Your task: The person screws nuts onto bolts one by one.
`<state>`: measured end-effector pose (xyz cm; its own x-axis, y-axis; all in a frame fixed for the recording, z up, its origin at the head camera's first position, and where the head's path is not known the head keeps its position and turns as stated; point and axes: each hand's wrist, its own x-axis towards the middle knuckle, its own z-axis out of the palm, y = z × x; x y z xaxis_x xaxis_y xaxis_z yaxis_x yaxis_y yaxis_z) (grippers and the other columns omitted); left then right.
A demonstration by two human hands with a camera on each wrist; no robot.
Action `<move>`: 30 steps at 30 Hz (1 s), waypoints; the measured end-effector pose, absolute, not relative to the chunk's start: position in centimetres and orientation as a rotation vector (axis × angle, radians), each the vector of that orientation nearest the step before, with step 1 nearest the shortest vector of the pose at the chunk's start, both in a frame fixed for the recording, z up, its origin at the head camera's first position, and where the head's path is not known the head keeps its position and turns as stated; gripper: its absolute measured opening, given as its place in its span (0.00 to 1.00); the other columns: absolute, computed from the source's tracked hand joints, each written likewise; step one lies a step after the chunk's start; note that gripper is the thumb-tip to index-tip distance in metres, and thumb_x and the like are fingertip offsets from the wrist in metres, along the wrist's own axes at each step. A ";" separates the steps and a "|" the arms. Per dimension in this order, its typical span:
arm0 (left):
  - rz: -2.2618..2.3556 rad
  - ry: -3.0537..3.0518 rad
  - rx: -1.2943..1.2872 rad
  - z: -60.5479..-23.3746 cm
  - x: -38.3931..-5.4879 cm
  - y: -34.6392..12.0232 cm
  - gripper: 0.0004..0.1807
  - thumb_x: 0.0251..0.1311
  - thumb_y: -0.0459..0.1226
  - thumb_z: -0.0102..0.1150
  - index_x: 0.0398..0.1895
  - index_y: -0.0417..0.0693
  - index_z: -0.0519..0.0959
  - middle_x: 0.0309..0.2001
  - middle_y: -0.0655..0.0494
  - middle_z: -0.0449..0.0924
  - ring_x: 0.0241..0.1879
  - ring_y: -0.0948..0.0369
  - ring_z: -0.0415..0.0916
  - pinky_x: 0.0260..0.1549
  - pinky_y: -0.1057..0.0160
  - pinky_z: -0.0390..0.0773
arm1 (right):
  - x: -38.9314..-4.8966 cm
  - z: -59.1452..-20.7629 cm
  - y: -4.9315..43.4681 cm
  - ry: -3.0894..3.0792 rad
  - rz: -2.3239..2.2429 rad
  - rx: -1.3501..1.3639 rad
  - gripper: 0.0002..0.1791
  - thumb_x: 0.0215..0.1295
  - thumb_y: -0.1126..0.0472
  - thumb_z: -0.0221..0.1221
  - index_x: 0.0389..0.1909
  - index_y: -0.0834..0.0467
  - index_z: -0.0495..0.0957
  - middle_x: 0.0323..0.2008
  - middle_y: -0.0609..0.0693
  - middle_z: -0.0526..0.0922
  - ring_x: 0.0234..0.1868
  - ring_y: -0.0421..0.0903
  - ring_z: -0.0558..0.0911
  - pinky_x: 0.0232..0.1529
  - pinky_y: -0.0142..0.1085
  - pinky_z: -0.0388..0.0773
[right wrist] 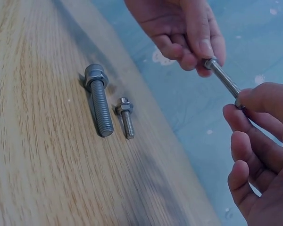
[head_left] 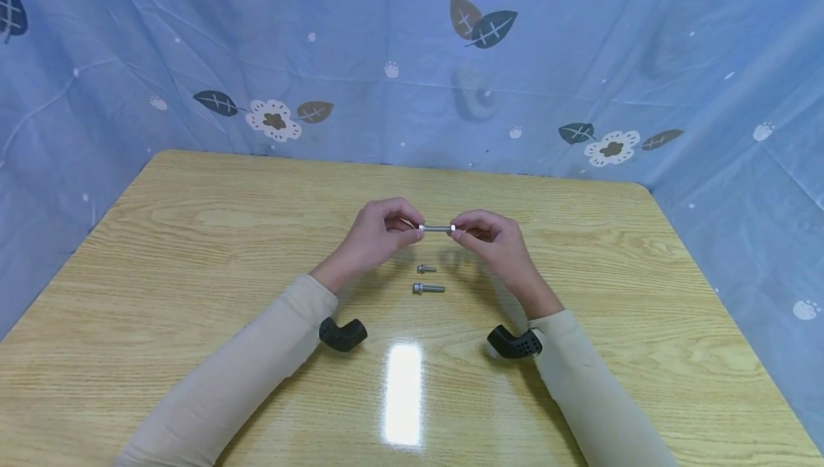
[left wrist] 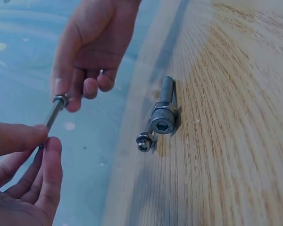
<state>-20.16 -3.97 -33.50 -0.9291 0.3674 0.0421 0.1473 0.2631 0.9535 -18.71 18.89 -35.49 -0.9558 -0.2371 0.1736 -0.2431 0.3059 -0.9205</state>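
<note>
Above the table, both hands hold a long metal bolt (head_left: 438, 228) lying level between them. My left hand (head_left: 376, 238) pinches its head end between thumb and fingers. At the other end, my right hand (head_left: 498, 245) pinches a hex nut (left wrist: 61, 99) at the thread's tip. The fingertips partly cover the bolt's head and the nut. On the wood nearer to me lie two socket-head bolts, each with a nut up by its head: a small bolt (right wrist: 126, 120) and a thicker bolt (right wrist: 101, 104), side by side.
The wooden table (head_left: 225, 259) has a bright light reflection (head_left: 403, 394) near its front. A blue patterned curtain (head_left: 386, 59) hangs behind and at both sides. Black angled wrist mounts (head_left: 343, 335) stick out inward from both sleeves, low over the table.
</note>
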 end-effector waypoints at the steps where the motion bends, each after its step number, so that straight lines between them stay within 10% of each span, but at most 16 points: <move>1: 1.737 2.338 0.483 -33.5 -20.2 -4.0 0.05 0.59 0.31 0.63 0.38 0.46 0.82 0.42 0.51 0.81 0.39 0.59 0.82 0.40 0.57 0.84 | -18.7 -35.5 18.9 -2.526 1.804 0.473 0.13 0.66 0.61 0.61 0.48 0.62 0.80 0.39 0.48 0.86 0.42 0.48 0.84 0.43 0.32 0.80; 15: 1.733 2.402 0.524 -33.5 -20.2 -3.8 0.06 0.58 0.31 0.64 0.39 0.41 0.83 0.40 0.50 0.83 0.37 0.59 0.82 0.38 0.63 0.82 | -18.7 -35.4 18.9 -2.530 1.815 0.474 0.12 0.70 0.58 0.56 0.51 0.56 0.79 0.35 0.49 0.87 0.39 0.57 0.80 0.42 0.41 0.80; 25: 1.751 2.404 0.506 -33.9 -20.4 -3.8 0.04 0.58 0.31 0.65 0.36 0.45 0.83 0.39 0.51 0.83 0.37 0.59 0.83 0.38 0.63 0.83 | -18.6 -35.2 18.9 -2.514 1.865 0.494 0.13 0.69 0.62 0.57 0.51 0.61 0.79 0.35 0.44 0.87 0.42 0.38 0.84 0.41 0.31 0.80; 30: 1.751 2.411 0.513 -34.0 -20.4 -3.7 0.03 0.58 0.32 0.65 0.35 0.46 0.84 0.38 0.52 0.83 0.35 0.60 0.83 0.37 0.63 0.82 | -18.5 -35.1 19.0 -2.556 1.828 0.488 0.15 0.71 0.59 0.56 0.52 0.63 0.79 0.35 0.46 0.87 0.42 0.49 0.82 0.42 0.37 0.80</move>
<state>-20.39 -3.73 -34.01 -0.9356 0.3379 0.1021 0.2016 0.2741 0.9403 -18.52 19.03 -35.07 -0.9522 -0.2686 0.1453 -0.2243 0.2923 -0.9296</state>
